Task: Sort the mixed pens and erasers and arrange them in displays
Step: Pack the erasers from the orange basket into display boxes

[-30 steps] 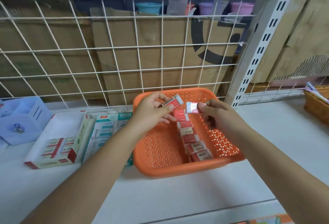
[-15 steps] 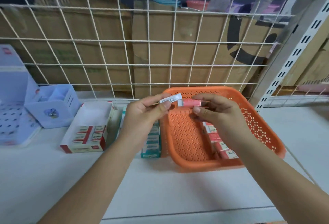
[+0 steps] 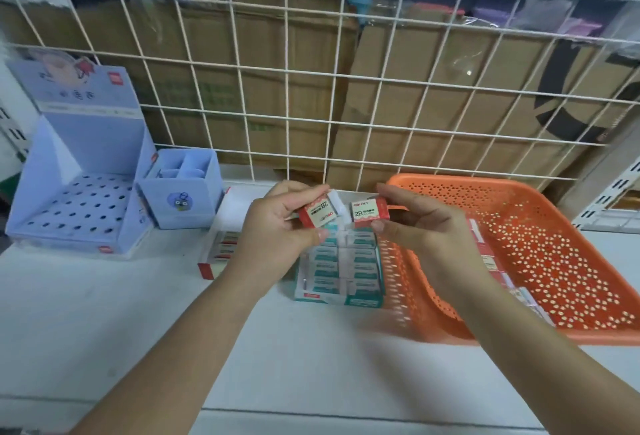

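each eraser looks light, small and stiff in its card sleeve, perhaps a little slick, so a thumb-and-fingertip pinch across the long edges should hold it; the left hand [image 3: 277, 230] pinches the left eraser [image 3: 317, 215], tilted, and the right hand [image 3: 419, 230] pinches the right eraser [image 3: 369, 215], level, both held in the air towards the back edge of the shelf [image 3: 311, 365], over the teal display box [image 3: 341, 270] and just left of the orange basket [image 3: 450, 337]. both are white blocks in red-and-cream sleeves printed 2b; the red display box [image 3: 218, 254] lies left of the teal one.
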